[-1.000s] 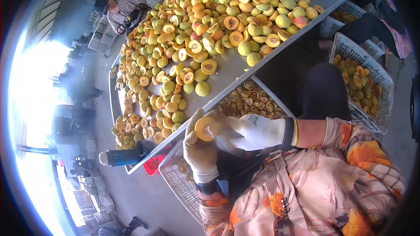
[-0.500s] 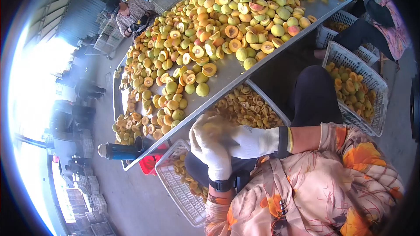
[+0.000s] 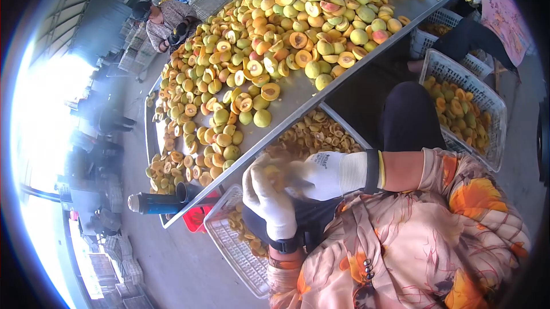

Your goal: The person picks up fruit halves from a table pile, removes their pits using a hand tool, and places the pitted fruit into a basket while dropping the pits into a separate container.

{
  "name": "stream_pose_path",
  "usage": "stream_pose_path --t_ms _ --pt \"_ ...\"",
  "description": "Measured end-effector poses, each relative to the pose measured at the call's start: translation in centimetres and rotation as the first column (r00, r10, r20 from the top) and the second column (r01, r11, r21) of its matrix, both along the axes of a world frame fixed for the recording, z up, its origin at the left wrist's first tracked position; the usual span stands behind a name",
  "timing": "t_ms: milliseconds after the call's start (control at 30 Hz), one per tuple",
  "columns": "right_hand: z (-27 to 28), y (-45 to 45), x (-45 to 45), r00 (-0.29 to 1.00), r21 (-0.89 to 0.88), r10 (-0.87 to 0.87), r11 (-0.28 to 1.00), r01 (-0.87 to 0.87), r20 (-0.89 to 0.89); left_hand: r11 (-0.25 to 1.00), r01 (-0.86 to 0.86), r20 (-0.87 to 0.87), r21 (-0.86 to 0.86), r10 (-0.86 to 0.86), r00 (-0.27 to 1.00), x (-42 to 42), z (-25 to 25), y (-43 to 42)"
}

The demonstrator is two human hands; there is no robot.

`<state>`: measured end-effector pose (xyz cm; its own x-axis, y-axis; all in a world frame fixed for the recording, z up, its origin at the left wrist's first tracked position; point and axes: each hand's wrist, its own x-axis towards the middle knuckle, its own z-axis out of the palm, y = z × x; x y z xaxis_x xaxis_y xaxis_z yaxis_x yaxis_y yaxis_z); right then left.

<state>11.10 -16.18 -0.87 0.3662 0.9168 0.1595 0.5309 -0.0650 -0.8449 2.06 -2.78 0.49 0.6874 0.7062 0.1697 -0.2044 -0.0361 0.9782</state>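
As the yellow, fleshy fruit piece [image 3: 277,176] is now showing less, the white-knit-gloved left hand [image 3: 268,197] is apparently gripping it, handling continuing against the white-knit-gloved right hand [image 3: 319,176], whose grip is undeterminable.

White glare floods the left side, fisheye edges curve into black, and the right glove's fingers [image 3: 301,176] blur.

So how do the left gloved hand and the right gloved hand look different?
The left hand has a dark watch-like strap at its wrist; the right hand has a wide dark band there.
The right hand's glove shows dark printing; none shows on the left hand.
The left hand's fingers look curled, while the right hand's fingers are too blurred to tell.
Both wear whitish gloves and are close together.
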Motion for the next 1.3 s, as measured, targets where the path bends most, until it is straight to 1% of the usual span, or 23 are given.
stream_pose_path --t_ms 67,100,200,300,400,467,533,567,600,667,733,767,867,967,1000,1067,1100,1167,1267,1300 --pt "-1.5 0.4 -1.0 0.993 0.133 -0.005 0.991 0.021 -0.12 1.0 -0.011 -0.013 -0.011 0.011 1.0 -0.1 0.2 -0.3" --pt "-1.8 0.6 -1.0 0.972 0.137 0.057 0.99 -0.026 -0.227 0.999 -0.031 -0.012 -0.01 0.031 0.999 0.1 0.7 -0.8" --pt "-1.9 1.0 -0.4 0.932 0.327 0.229 0.936 -0.132 -0.28 0.997 -0.078 -0.022 -0.023 0.078 0.997 0.5 1.1 -1.1" --pt "-2.7 1.7 -0.1 0.915 0.291 0.244 0.945 -0.149 -0.321 0.994 -0.107 -0.009 -0.028 0.107 0.994 0.8 0.9 -1.2" --pt "-3.2 2.0 0.3 0.911 0.294 0.285 0.935 -0.196 -0.297 0.992 -0.123 -0.004 -0.005 0.123 0.992 1.0 0.5 -1.3" --pt "-3.2 1.7 0.4 0.844 0.142 0.26 0.965 -0.218 -0.469 0.991 -0.13 0.012 0.04 0.13 0.991 1.3 0.5 -1.4" --pt "-3.2 1.7 0.9 0.83 0.121 0.272 0.962 -0.245 -0.486 0.996 -0.078 0.0 -0.041 0.078 0.997 1.3 0.2 -0.9" --pt "-3.5 1.9 1.1 0.852 0.171 0.308 0.951 -0.258 -0.425 0.995 -0.054 -0.006 -0.081 0.054 0.999 1.3 0.1 -0.8" --pt "-3.5 2.1 1.3 0.869 0.221 0.338 0.937 -0.272 -0.361 0.996 -0.052 -0.008 -0.068 0.052 0.999 1.4 0.1 -0.8" --pt "-3.3 1.8 1.8 0.936 0.116 0.273 0.961 -0.253 -0.223 0.998 -0.044 -0.011 -0.044 0.044 0.999 1.7 0.0 -1.1" --pt "-3.6 1.6 1.8 0.951 0.102 0.245 0.968 -0.229 -0.19 1.0 -0.017 -0.028 0.021 0.017 0.999 1.7 -0.2 -0.9" --pt "-4.2 1.7 1.7 0.942 0.143 0.249 0.965 -0.221 -0.223 0.998 -0.004 -0.033 0.056 0.006 0.999 1.8 -0.3 -0.8" --pt "-4.3 1.6 2.1 0.93 0.166 0.273 0.957 -0.237 -0.248 0.988 -0.026 -0.038 -0.153 0.02 0.999 2.2 -0.3 -0.9" --pt "-3.7 1.3 2.7 0.921 0.145 0.303 0.951 -0.274 -0.245 0.995 0.013 -0.018 0.098 -0.011 1.0 2.1 -1.1 -0.6" --pt "-3.7 1.3 2.8 0.918 0.137 0.312 0.948 -0.286 -0.244 0.992 0.01 -0.019 0.126 -0.008 1.0 2.1 -1.1 -0.6" --pt "-4.2 1.6 3.0 0.878 0.17 0.366 0.93 -0.327 -0.309 0.984 0.004 -0.019 0.18 -0.001 1.0 2.3 -0.8 -0.6" --pt "-4.3 1.7 3.3 0.857 0.187 0.39 0.92 -0.345 -0.337 0.997 -0.014 -0.022 0.079 0.016 1.0 2.6 -0.5 -0.7" --pt "-4.6 1.7 3.2 0.849 0.179 0.375 0.927 -0.33 -0.374 0.991 -0.054 -0.038 -0.127 0.049 0.998 2.8 -0.3 -1.0" --pt "-4.9 1.6 2.9 0.837 0.164 0.36 0.933 -0.321 -0.412 0.998 -0.031 -0.022 -0.052 0.03 0.999 2.8 -1.4 -0.7" --pt "-4.6 1.5 2.9 0.828 0.163 0.364 0.932 -0.325 -0.427 0.997 -0.031 -0.019 0.075 0.032 0.999 2.9 -1.2 -0.8"
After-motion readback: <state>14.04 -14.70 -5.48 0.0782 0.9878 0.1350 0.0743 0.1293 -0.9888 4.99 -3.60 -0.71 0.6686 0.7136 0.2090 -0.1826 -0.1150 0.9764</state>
